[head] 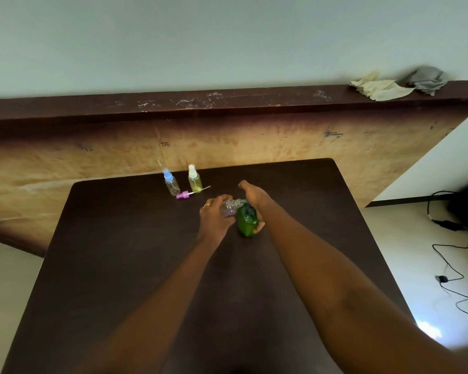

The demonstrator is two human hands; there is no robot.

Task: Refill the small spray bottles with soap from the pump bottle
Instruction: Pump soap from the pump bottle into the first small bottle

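Note:
The green pump bottle stands near the middle of the dark table. My right hand rests on top of its pump head, fingers stretched forward. My left hand holds a small clear spray bottle without its top, tilted with its neck against the pump's spout. Its purple spray top with a thin tube lies on the table behind. Two capped spray bottles stand at the back: one with a blue top, one with a white top holding yellowish liquid.
A wooden board leans behind the table, with rags on its top edge at the right. Black cables lie on the pale floor to the right of the table.

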